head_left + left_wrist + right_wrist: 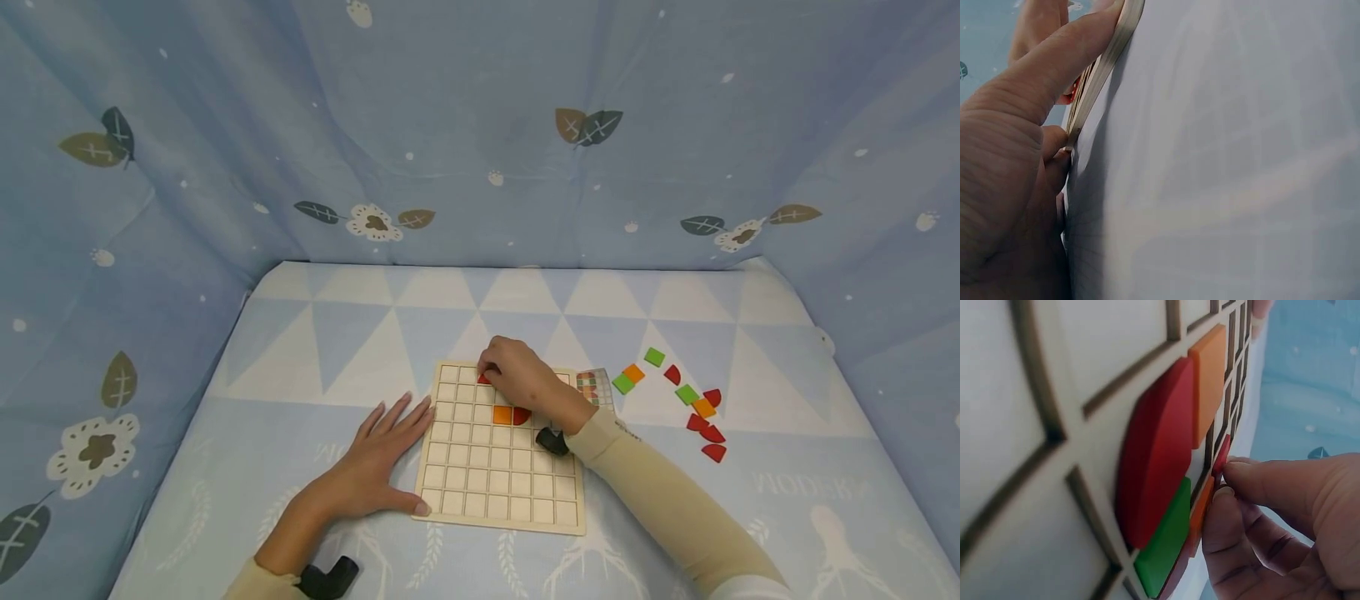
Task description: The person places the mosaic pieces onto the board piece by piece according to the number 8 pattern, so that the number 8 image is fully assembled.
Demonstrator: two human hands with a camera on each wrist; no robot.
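My right hand (517, 379) pinches a red piece (1221, 454) over the grid board (501, 471); tilted, it could jam, while my flat left hand (375, 467) steadies.

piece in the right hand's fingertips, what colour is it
Red: the piece pinched by the right hand over the board. Right wrist view shows it best.

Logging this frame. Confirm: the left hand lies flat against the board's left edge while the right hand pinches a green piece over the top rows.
Wrong colour. The right hand pinches a red piece, as the right wrist view shows. The left hand does lie flat against the board.
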